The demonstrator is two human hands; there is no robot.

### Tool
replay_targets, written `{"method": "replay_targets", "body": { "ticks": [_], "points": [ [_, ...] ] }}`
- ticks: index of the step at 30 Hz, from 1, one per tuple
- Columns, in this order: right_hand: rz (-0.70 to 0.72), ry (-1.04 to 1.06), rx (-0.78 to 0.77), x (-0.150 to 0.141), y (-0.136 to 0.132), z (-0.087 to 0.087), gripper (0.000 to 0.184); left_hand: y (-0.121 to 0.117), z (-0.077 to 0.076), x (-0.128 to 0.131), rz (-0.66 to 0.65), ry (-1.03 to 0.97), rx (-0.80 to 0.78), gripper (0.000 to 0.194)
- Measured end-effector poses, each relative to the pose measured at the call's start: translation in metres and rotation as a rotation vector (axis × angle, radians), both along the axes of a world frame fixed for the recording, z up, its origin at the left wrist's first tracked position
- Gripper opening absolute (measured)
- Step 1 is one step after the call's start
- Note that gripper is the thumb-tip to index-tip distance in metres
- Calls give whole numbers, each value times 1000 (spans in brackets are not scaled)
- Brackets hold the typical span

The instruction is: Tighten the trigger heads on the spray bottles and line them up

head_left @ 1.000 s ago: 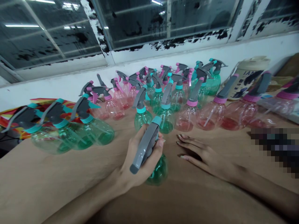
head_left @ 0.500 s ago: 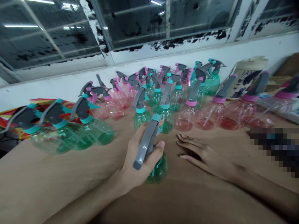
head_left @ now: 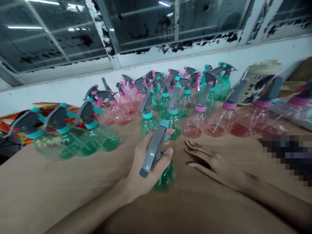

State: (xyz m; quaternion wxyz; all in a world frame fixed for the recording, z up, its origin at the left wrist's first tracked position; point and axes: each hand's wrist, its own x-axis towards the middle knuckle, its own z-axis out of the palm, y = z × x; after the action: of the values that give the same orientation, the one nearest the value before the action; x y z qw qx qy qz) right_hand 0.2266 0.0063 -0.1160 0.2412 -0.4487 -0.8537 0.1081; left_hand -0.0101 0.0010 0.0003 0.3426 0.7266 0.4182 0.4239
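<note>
My left hand is wrapped round the neck of a green spray bottle with a grey trigger head and teal collar. The bottle stands upright on the brown table, with my thumb beside the trigger. My right hand lies flat on the table just right of the bottle, fingers stretched out and apart, holding nothing.
Several green and pink spray bottles crowd the back of the table below a window. Three green ones lie at the left on colourful cloth. Pink bottles lean at the right beside a cream jug.
My left hand shifted its grip slightly on the bottle's head, fingers curling tighter round the neck. My right hand stays flat in place.
</note>
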Motion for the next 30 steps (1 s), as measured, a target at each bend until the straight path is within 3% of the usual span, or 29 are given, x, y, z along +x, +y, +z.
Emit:
{"method": "replay_targets", "body": {
  "ticks": [12, 19, 24, 30],
  "points": [
    [8, 7, -6, 0, -1, 3, 48, 4, 5, -3, -24, 138, 3, 17],
    [11, -9, 2, -1, -1, 3, 47, 4, 6, -4, -1, 215, 128, 7],
    [11, 5, -3, -1, -1, 5, 47, 3, 3, -6, 19, 235, 145, 7],
    [7, 12, -11, -2, -1, 6, 47, 4, 2, -5, 29, 206, 138, 28]
  ]
}}
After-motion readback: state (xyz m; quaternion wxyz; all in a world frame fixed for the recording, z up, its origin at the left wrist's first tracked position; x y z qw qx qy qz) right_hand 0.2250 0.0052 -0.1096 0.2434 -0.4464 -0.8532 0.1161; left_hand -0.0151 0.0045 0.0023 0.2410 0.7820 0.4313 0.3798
